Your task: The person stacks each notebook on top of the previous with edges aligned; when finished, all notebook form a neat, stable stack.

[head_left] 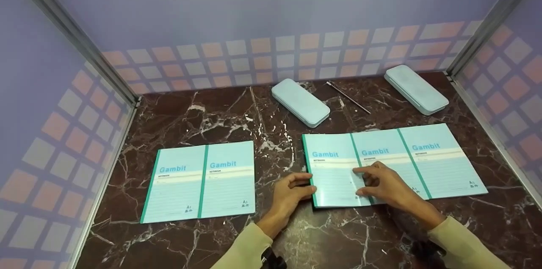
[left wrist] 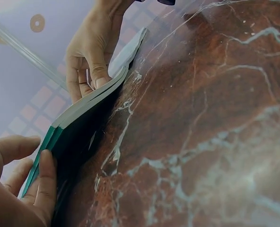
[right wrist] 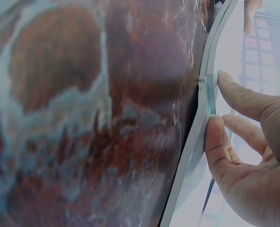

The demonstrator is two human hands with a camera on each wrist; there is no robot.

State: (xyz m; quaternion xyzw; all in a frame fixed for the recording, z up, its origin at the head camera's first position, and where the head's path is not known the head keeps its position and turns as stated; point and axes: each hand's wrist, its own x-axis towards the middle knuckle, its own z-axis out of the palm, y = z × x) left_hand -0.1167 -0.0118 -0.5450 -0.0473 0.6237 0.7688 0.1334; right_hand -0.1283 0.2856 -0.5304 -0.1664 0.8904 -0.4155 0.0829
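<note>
The left hand gripped the green spine edge of the top notebook of a fanned stack of three notebooks, thumb above and fingers curled under, lifting that edge slightly off the marble table. The right hand rested on the same cover with its fingers loosely extended, the index finger pressing down near the second spine. A separate pair of notebooks lay well apart to the left, and two pencil cases and a pen lay beyond the stack.
</note>
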